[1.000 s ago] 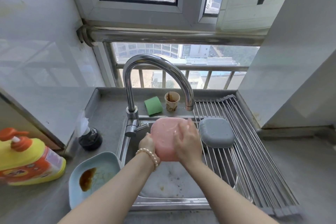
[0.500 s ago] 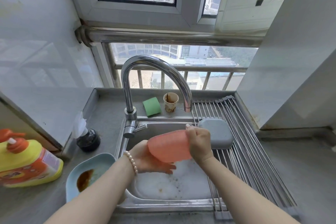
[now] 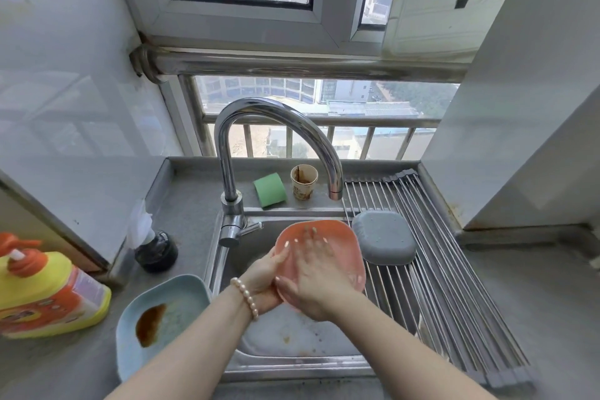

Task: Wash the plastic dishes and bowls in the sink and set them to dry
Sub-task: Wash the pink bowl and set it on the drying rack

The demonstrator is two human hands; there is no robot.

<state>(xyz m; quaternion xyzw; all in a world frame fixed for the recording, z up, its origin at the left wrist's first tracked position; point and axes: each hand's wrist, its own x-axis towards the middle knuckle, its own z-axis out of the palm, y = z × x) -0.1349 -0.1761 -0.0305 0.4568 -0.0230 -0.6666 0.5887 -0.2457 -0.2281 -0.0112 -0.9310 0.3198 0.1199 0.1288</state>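
I hold a pink plastic dish [image 3: 337, 237] over the steel sink [image 3: 302, 364], its hollow side facing me. My left hand [image 3: 264, 279], with a pearl bracelet on the wrist, grips the dish's left edge from behind. My right hand [image 3: 319, 276] lies flat inside the dish with fingers spread, blurred by motion. A grey dish [image 3: 383, 242] rests upside down on the roll-up drying rack [image 3: 454, 286] to the right. A pale blue dish [image 3: 162, 325] with a brown sauce stain sits on the counter left of the sink. White foam lies in the sink's bottom.
The curved faucet [image 3: 276, 127] arches over the sink; no water stream shows. Behind it stand a green sponge [image 3: 269, 189] and a stained paper cup [image 3: 303, 181]. A yellow detergent bottle [image 3: 48, 295] and a small black holder [image 3: 156, 250] are at left. Walls close both sides.
The pink dish has turned from tilted edge-on to hollow side facing me. My right hand moved from its right rim to flat inside it; my left hand shifted to its left edge.
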